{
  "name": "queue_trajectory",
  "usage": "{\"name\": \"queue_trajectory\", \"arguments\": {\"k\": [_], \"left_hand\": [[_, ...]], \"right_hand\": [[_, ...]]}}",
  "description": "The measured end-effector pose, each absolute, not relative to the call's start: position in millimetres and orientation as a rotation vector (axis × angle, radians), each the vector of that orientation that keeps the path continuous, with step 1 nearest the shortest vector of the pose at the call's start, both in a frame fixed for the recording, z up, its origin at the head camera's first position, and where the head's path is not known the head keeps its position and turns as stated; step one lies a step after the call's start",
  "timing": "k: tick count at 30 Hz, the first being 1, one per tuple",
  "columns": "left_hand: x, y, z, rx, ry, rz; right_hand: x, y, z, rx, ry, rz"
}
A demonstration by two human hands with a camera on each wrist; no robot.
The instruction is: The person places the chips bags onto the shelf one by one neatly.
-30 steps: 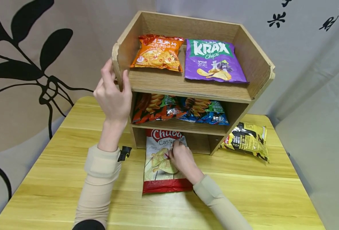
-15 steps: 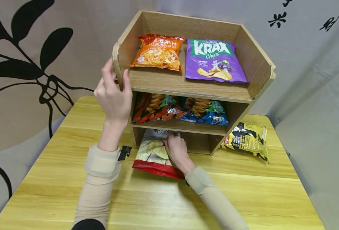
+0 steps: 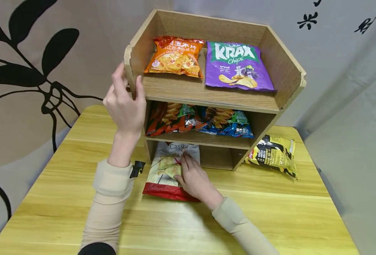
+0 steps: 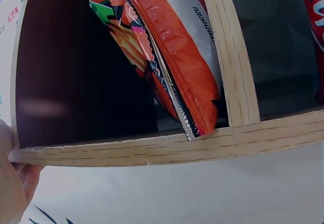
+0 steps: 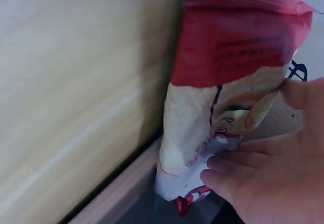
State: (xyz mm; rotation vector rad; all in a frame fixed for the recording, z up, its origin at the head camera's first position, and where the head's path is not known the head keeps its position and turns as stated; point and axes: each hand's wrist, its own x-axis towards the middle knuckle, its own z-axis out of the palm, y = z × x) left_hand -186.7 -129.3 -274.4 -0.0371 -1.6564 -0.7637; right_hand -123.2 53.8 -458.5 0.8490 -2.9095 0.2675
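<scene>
My left hand [image 3: 126,101] grips the left side panel of a wooden shelf unit [image 3: 207,97], thumb inside and fingers outside. In the left wrist view, part of that hand [image 4: 15,183] shows at the corner of the unit. A red-and-white bag of cassava chips [image 3: 164,177] lies partly inside the bottom compartment, its red end sticking out over the table. On its front rests my right hand [image 3: 195,177], fingers fairly straight. The right wrist view shows the fingers flat against the chip bag [image 5: 192,117]. The bag's top end is hidden under the middle board.
An orange snack bag [image 3: 176,58] and a purple chip bag [image 3: 237,67] lie on the top shelf. The middle compartment holds a red snack bag [image 3: 175,120] and a blue one [image 3: 227,122]. A yellow-and-black bag [image 3: 274,156] lies on the table [image 3: 271,212], right of the unit.
The cassava chip bag has moved back and left, partly into the bottom compartment. My right hand has gone from pinching it to resting straighter fingers on it. The left hand keeps its place.
</scene>
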Motion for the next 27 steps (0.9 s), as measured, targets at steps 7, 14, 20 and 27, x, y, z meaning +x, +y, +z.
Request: {"name": "queue_trajectory", "arguments": {"k": [7,14,20,27], "left_hand": [[-187.0,-129.7,-273.0,-0.043,-1.665,-0.773],[-186.2,-130.2,-273.8,-0.04,-1.668,-0.77],[-185.8,-130.3,-274.0,-0.042,-1.666,-0.773],[-185.3,-130.5,-273.7,-0.054,-1.665,-0.77]], "right_hand": [[-123.8,50.7,-462.3,0.842,-3.078,0.179],[-114.2,47.6,-468.8,0.933,-2.795,0.055],[-92.2,39.9,-475.8,1.143,-2.615,-0.049],[-95.4,32.4,-483.2,1.034,-2.483,-0.223]]}}
